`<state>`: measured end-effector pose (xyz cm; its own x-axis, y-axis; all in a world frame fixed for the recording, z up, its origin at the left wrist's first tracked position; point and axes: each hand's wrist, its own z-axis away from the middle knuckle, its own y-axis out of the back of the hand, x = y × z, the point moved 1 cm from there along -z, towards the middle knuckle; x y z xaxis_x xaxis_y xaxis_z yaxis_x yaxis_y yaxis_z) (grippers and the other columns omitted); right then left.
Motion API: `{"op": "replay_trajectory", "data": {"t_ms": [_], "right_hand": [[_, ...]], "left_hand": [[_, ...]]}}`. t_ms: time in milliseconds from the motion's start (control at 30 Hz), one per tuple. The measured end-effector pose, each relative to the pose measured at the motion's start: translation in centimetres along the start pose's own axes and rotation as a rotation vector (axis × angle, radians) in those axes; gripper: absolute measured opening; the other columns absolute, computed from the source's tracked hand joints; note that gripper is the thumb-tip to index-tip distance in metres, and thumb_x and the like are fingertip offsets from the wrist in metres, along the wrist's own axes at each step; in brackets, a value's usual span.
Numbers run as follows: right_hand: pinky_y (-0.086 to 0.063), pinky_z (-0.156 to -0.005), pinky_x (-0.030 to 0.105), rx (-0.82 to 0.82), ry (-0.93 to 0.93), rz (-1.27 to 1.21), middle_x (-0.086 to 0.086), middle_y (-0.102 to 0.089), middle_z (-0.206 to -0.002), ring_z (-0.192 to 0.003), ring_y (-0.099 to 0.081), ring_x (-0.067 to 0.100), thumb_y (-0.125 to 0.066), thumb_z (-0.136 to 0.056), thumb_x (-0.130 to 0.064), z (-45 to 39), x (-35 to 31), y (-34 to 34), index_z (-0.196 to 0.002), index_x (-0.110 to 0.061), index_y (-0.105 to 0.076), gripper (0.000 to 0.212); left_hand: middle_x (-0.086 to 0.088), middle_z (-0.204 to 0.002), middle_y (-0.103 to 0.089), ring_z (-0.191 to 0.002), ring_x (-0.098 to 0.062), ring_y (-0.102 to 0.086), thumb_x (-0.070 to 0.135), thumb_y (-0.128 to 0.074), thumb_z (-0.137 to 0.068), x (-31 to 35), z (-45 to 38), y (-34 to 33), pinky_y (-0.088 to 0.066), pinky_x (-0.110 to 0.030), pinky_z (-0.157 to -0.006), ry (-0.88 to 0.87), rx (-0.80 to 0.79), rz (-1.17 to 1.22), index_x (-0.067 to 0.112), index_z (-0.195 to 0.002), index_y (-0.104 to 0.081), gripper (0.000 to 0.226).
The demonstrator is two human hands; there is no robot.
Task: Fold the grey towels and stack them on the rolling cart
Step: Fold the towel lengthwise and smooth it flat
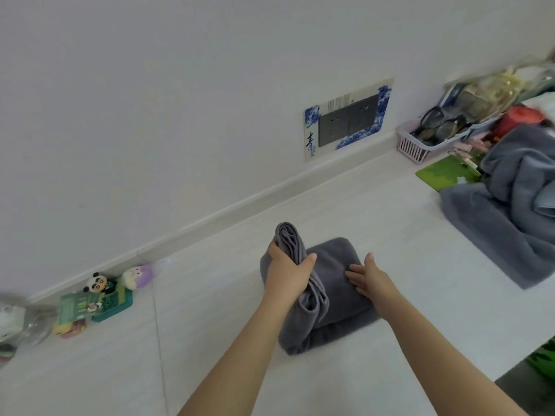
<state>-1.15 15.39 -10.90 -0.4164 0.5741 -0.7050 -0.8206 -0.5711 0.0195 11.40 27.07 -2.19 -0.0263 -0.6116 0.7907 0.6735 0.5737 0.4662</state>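
Observation:
A dark grey towel (pixel 333 259) lies partly folded on the white tabletop (pixel 210 340) in front of me. My left hand (pixel 288 274) grips its left edge, which is bunched and lifted above the rest. My right hand (pixel 368 279) lies flat on the folded part, fingers straight, pressing it down. A heap of unfolded grey towels (pixel 510 211) sits at the right side of the table. No rolling cart is in view.
A wall runs along the table's far edge, with a grey socket plate (pixel 348 123) in a blue-and-white frame. A pink basket (pixel 413 145) of glasses and a green card (pixel 444 174) stand at the back right. Small toys and a green box (pixel 102 300) sit at the left.

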Motion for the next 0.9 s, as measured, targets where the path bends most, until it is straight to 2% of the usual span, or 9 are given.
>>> {"op": "replay_trajectory", "data": {"t_ms": [167, 300, 400, 500, 567, 633, 733, 833, 900], "right_hand": [[-0.035, -0.108, 0.042, -0.232, -0.092, -0.134, 0.016, -0.058, -0.129, -0.123, -0.051, 0.028, -0.012, -0.092, -0.066, -0.3, -0.7, 2.5, -0.130, -0.001, -0.047, 0.083], [-0.050, -0.078, 0.035, -0.262, -0.121, -0.100, 0.009, -0.068, -0.104, -0.096, -0.064, 0.022, -0.016, -0.093, -0.065, -0.2, -1.1, 3.8, -0.104, -0.010, -0.060, 0.071], [-0.052, -0.081, 0.033, -0.265, -0.064, -0.059, 0.010, -0.072, -0.101, -0.096, -0.067, 0.022, -0.024, -0.092, -0.064, -1.1, -0.9, 4.3, -0.105, -0.009, -0.066, 0.070], [-0.048, -0.093, 0.034, -0.209, 0.077, 0.215, 0.004, -0.070, -0.106, -0.099, -0.064, 0.016, -0.049, -0.085, -0.064, -1.5, -1.1, 4.0, -0.110, -0.014, -0.065, 0.059], [-0.048, -0.081, 0.026, -0.160, 0.191, 0.483, 0.001, -0.065, -0.106, -0.093, -0.060, 0.012, -0.062, -0.084, -0.048, -1.8, -1.2, 3.6, -0.114, -0.014, -0.057, 0.045], [-0.043, -0.076, 0.026, -0.149, 0.262, 0.661, 0.001, -0.061, -0.112, -0.093, -0.056, 0.014, -0.064, -0.085, -0.032, -2.3, -1.1, 3.5, -0.121, -0.016, -0.049, 0.042], [-0.041, -0.081, 0.027, -0.144, 0.276, 0.748, 0.004, -0.059, -0.121, -0.102, -0.056, 0.020, -0.058, -0.090, -0.028, -2.5, -1.1, 3.7, -0.127, -0.016, -0.043, 0.042], [-0.045, -0.086, 0.033, 0.019, 0.383, 1.095, 0.006, -0.053, -0.129, -0.110, -0.055, 0.024, -0.048, -0.094, -0.035, -2.0, -1.2, 2.6, -0.141, -0.015, -0.027, 0.055], [-0.047, -0.085, 0.036, 0.228, 0.637, 1.319, 0.010, -0.051, -0.131, -0.109, -0.056, 0.028, -0.051, -0.093, -0.031, -1.9, -0.5, 1.8, -0.149, -0.020, -0.017, 0.067]], "left_hand": [[-0.010, -0.122, -0.061, -0.095, -0.025, -0.066, 0.028, -0.060, -0.091, 1.6, -1.5, -6.5, -0.051, -0.026, -0.071, -0.008, -0.083, -0.042, 0.013, -0.150, 0.004, 0.088], [-0.011, -0.121, -0.061, -0.091, -0.025, -0.067, 0.031, -0.058, -0.091, 0.3, -2.9, -10.6, -0.056, -0.033, -0.079, 0.047, -0.127, -0.067, 0.017, -0.151, 0.012, 0.094], [-0.003, -0.086, -0.067, -0.069, -0.014, -0.065, 0.038, -0.048, -0.097, -0.6, -3.5, -11.6, -0.055, -0.023, -0.063, 0.107, -0.202, -0.009, 0.018, -0.151, 0.011, 0.083], [-0.011, -0.084, -0.065, -0.070, -0.021, -0.066, 0.047, -0.031, -0.100, -0.1, -4.4, -10.6, -0.055, -0.025, -0.060, 0.323, -0.330, 0.302, 0.008, -0.148, -0.024, 0.062], [-0.013, -0.090, -0.065, -0.082, -0.025, -0.066, 0.039, -0.036, -0.101, -0.3, -4.2, -9.1, -0.057, -0.027, -0.070, 0.307, -0.318, 0.488, 0.005, -0.114, -0.060, 0.043], [0.000, -0.102, -0.065, -0.096, -0.016, -0.063, 0.020, -0.044, -0.100, -1.6, -3.6, -7.2, -0.051, -0.022, -0.085, -0.041, -0.084, 0.270, 0.022, -0.102, -0.064, 0.021], [0.000, -0.133, -0.056, -0.124, -0.015, -0.046, 0.025, -0.039, -0.093, -5.4, -3.2, -6.2, -0.031, -0.028, -0.107, -0.504, 0.288, -0.482, 0.021, -0.123, -0.062, 0.038], [-0.011, -0.148, -0.041, -0.138, -0.029, -0.025, 0.040, -0.036, -0.089, -8.8, -3.8, -7.8, -0.016, -0.052, -0.107, -0.534, 0.232, -0.902, 0.023, -0.137, -0.049, 0.053], [-0.011, -0.150, -0.036, -0.140, -0.031, -0.021, 0.044, -0.036, -0.089, -8.8, -3.8, -8.3, -0.014, -0.056, -0.106, -0.500, 0.215, -0.944, 0.025, -0.141, -0.044, 0.056]]}}
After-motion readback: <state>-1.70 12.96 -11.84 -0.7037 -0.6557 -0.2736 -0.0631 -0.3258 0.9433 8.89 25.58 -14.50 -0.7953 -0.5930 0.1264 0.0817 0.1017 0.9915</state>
